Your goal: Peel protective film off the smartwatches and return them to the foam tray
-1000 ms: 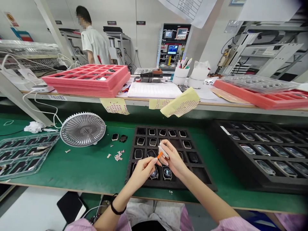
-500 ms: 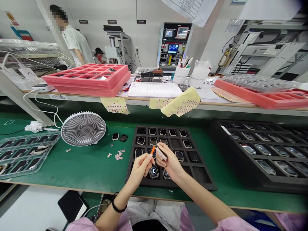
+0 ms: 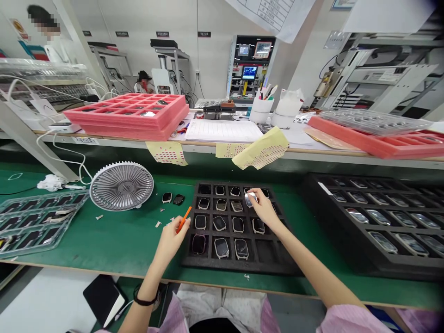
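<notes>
Silver smartwatch bodies [image 3: 221,247] sit one per cell in a black foam tray [image 3: 270,265], seemingly to stop them rubbing; over its top row, the right hand [image 3: 264,208] has its fingers pinching one watch body [image 3: 250,199], while the left hand [image 3: 169,243], beside the tray, clenches a slim orange tool [image 3: 183,219]

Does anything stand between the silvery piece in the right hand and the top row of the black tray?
Nothing visible does: the right hand holds the silvery watch case directly over the top row of the black foam tray. The hand hides part of the row beneath it.
</notes>
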Demonstrator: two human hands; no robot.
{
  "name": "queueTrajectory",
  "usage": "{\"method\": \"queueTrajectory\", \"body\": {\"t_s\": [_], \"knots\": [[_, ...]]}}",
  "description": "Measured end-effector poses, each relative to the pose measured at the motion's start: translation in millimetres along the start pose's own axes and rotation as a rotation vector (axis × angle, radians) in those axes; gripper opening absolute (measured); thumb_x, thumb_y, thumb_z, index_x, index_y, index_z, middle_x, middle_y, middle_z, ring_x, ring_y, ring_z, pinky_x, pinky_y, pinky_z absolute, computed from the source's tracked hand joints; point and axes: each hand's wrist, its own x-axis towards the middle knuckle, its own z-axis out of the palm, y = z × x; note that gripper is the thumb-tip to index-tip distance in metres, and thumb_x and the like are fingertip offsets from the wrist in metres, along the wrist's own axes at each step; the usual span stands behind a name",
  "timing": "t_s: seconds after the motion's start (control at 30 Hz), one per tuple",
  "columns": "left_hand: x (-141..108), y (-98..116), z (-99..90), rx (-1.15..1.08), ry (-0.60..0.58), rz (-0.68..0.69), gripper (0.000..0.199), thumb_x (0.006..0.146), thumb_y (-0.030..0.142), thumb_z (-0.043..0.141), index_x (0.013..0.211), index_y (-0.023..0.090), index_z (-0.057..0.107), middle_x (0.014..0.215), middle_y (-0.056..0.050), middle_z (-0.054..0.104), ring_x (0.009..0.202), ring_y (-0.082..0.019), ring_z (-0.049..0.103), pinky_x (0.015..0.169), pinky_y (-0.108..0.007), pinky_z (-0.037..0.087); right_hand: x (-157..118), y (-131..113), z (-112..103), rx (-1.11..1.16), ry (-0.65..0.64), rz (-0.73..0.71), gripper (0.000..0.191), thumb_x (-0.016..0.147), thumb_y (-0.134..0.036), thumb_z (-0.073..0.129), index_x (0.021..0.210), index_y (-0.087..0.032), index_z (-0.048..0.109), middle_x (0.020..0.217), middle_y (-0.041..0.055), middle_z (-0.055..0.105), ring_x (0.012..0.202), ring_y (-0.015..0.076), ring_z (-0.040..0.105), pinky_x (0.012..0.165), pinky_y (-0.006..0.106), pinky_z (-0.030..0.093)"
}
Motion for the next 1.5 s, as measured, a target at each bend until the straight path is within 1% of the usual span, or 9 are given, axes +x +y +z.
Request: {"method": "queueTrajectory", "body": {"t_s": [0.2, 0.3, 0.47, 0.6, 0.73, 0.9, 1.0, 1.3, 1.5], "knots": [[3.6, -28.1, -20.9, 0.508, 0.058, -0.127, 0.025, 0.087, 0.036, 0.045, 0.067, 0.021, 0.043, 0.06, -0.001, 0.056, 0.053, -0.017, 0.052, 0.052, -0.022, 0.03, 17.0, 44.9, -3.6, -0.395, -0.141, -0.022, 0.013, 0.083, -0.023, 0.046, 0.086, -0.021, 0.058, 0.078, 0.0055, 0.061, 0.079, 0.0235, 0.058, 0.07, 0.033, 0.041], [3.7, -24.6, -20.4, 0.532, 0.057, -0.141, 0.023, 0.088, 0.04, 0.045, 0.073, 0.022, 0.046, 0.067, -0.003, 0.062, 0.06, -0.021, 0.058, 0.053, -0.023, 0.033, 11.5, 36.9, 5.1, -0.47, -0.118, -0.096, 0.01, 0.082, -0.026, 0.053, 0.084, -0.021, 0.061, 0.094, 0.0098, 0.059, 0.098, 0.0284, 0.053, 0.081, 0.039, 0.039], [2.7, -7.3, -9.9, 0.462, 0.017, -0.084, 0.027, 0.089, 0.047, 0.039, 0.081, 0.022, 0.048, 0.063, -0.001, 0.058, 0.058, -0.021, 0.057, 0.054, -0.024, 0.033, 12.7, 16.1, 26.4, -0.615, -0.166, -0.117, 0.016, 0.084, -0.032, 0.057, 0.078, -0.018, 0.061, 0.096, 0.0147, 0.057, 0.101, 0.0331, 0.051, 0.085, 0.046, 0.037], [-0.4, 3.4, -0.1, 0.341, -0.015, -0.022, 0.029, 0.087, 0.047, 0.04, 0.077, 0.022, 0.048, 0.064, 0.0, 0.056, 0.057, -0.019, 0.055, 0.056, -0.024, 0.033, 21.8, 15.2, 38.2, -0.457, -0.215, -0.048, 0.019, 0.08, -0.031, 0.063, 0.069, -0.018, 0.054, 0.087, 0.0121, 0.058, 0.095, 0.0313, 0.054, 0.082, 0.044, 0.039], [-3.8, 10.9, 11.8, 0.114, -0.094, 0.04, 0.033, 0.089, 0.048, 0.039, 0.08, 0.02, 0.054, 0.06, 0.003, 0.051, 0.054, -0.015, 0.049, 0.055, -0.024, 0.032, 18.0, 10.4, 42.4, -0.303, -0.238, -0.095, 0.009, 0.084, -0.028, 0.056, 0.084, -0.02, 0.051, 0.077, 0.0029, 0.06, 0.078, 0.0207, 0.058, 0.071, 0.033, 0.043], [-7.0, 27.5, 32.7, -0.202, -0.314, 0.066, 0.038, 0.091, 0.049, 0.036, 0.08, 0.017, 0.055, 0.053, 0.007, 0.034, 0.048, -0.01, 0.033, 0.049, -0.021, 0.027, -9.5, -31.8, 44.7, 0.612, -0.374, 0.087, 0.032, 0.081, -0.044, 0.059, 0.103, -0.023, 0.049, 0.069, -0.0033, 0.059, 0.054, 0.0129, 0.053, 0.046, 0.022, 0.038], [-5.8, 39.0, 41.1, -0.264, -0.332, 0.087, 0.04, 0.091, 0.05, 0.037, 0.078, 0.016, 0.055, 0.051, 0.008, 0.032, 0.046, -0.008, 0.03, 0.048, -0.02, 0.026, -24.0, -62.4, 44.6, 0.94, -0.46, 0.192, 0.031, 0.079, -0.043, 0.064, 0.097, -0.022, 0.051, 0.063, -0.0051, 0.057, 0.047, 0.0105, 0.051, 0.038, 0.019, 0.037], [-2.1, 52.3, 39.3, -0.443, -0.406, -0.01, 0.043, 0.085, 0.057, 0.045, 0.075, 0.016, 0.054, 0.044, 0.01, 0.03, 0.034, -0.004, 0.02, 0.035, -0.017, 0.019, -30.4, -90.1, 48.4, 1.086, -0.436, 0.267, 0.032, 0.074, -0.042, 0.071, 0.081, -0.021, 0.048, 0.047, -0.0114, 0.048, 0.032, 0.0055, 0.042, 0.032, 0.015, 0.03], [-5.2, 57.1, 39.9, -0.569, -0.444, -0.076, 0.046, 0.08, 0.061, 0.051, 0.072, 0.016, 0.053, 0.041, 0.011, 0.031, 0.033, -0.002, 0.016, 0.032, -0.015, 0.015, -33.3, -95.4, 51.0, 1.33, -0.695, 0.431, 0.037, 0.077, -0.04, 0.068, 0.065, -0.02, 0.04, 0.044, -0.0115, 0.042, 0.026, -0.0005, 0.02, 0.03, 0.015, 0.012]]}}
